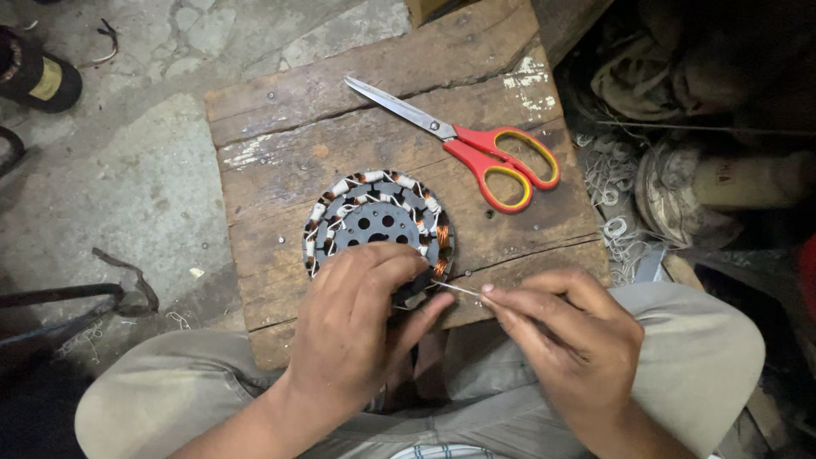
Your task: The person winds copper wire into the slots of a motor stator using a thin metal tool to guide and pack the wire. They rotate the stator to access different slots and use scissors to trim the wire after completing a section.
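- The round motor stator (378,223), a ring of metal slots wound with copper wire and white sleeves, lies flat on the wooden table (280,144), near its front edge and just ahead of the person's knees.
- The left hand (357,327) rests over the stator's near rim; its fingers (399,272) are curled and closed onto the edge of the ring, covering the windings there.
- The right hand (565,336) sits just beside the left, off the stator; its fingers (501,299) are pinched shut on a thin pale wire (457,290).
- That wire runs from the pinch leftward to the stator's rim, where it meets the left hand. Whether it is taut I cannot tell.
- Copper coils show bare on the right side of the ring; the centre plate has round holes.
- A pair of scissors (476,149) with red and yellow handles lies shut on the table, well apart from the stator, toward the far right corner.
- The table is rough planks with nail heads and white paint scuffs.
- A dark bottle (38,76) lies on the concrete floor at far left.
- Loose wire scraps (608,183) are heaped to the right of the table.
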